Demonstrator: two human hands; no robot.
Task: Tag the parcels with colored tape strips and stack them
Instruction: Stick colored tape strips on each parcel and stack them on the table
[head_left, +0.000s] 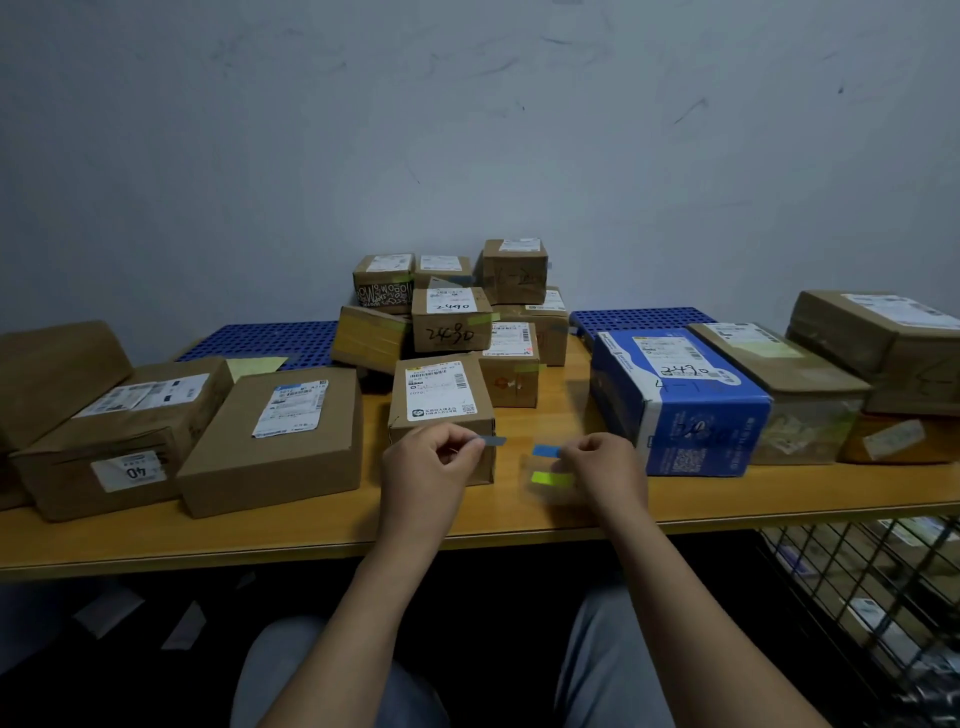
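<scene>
A: Grey-blue strip, where?
B: Pinched in L hand, thumb + forefinger. Long axis level, free end pointing at R hand. Box just behind.
A: R hand?
B: Fingers curled on clear sheet w/ spare strips.

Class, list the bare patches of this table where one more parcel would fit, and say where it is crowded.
Bare: the front strip of the orange wooden table; the gap between the small labelled brown box and the blue-and-white carton. Crowded: the back-centre pile of brown boxes.
</scene>
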